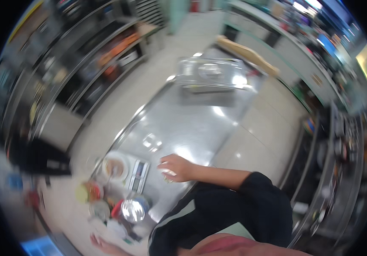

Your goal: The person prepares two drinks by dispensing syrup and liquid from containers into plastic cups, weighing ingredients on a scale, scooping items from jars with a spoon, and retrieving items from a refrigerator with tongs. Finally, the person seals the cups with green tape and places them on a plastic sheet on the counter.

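Note:
My right hand (176, 168) is over the near part of the stainless steel table (177, 124), its fingers curled around a small white thing that I cannot identify. To its left lies a digital scale (138, 176), with a white bowl (115, 167) of brownish contents beside or on it. My left hand (98, 241) is low at the left, near the jars and tubs, fingers apart and nothing visible in it. A shiny metal bowl or lid (133, 210) stands amid several blurred containers, among them a yellow-topped one (82, 192).
Clear rectangular trays or containers (210, 73) stand at the table's far end, in front of a long tan board (247, 54). Metal shelving (106, 57) runs along the left. A counter (279, 48) and racks (324, 166) line the right. A dark-clothed shape (39, 156) is at the left.

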Available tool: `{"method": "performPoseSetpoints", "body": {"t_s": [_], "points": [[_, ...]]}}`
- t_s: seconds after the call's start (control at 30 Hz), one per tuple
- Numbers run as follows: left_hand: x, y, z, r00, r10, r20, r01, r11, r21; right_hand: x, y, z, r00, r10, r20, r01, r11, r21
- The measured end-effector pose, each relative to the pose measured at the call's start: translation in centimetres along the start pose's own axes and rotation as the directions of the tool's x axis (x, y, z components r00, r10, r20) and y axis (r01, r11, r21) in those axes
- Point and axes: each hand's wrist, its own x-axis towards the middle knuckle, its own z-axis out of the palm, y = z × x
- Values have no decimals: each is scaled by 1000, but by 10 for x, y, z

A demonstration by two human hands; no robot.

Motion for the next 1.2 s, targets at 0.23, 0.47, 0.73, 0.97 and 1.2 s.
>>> {"method": "performPoseSetpoints", "body": {"t_s": [0.23,0.47,0.73,0.97,1.2], "points": [[68,92,60,947,260,187,-233,960,-152,0,53,22,860,327,-391,-376,925,-54],[69,156,108,708,455,539,-546,838,10,44,42,9,902,380,-205,-411,901,-140],[54,138,192,635,479,606,-399,875,-273,57,69,20,862,507,-10,-507,862,13],[48,146,204,809,334,484,-301,942,-148,70,56,11,857,502,-114,-485,862,149],[62,205,95,890,455,26,-417,836,-357,89,21,1,879,475,43,-456,810,369]]}}
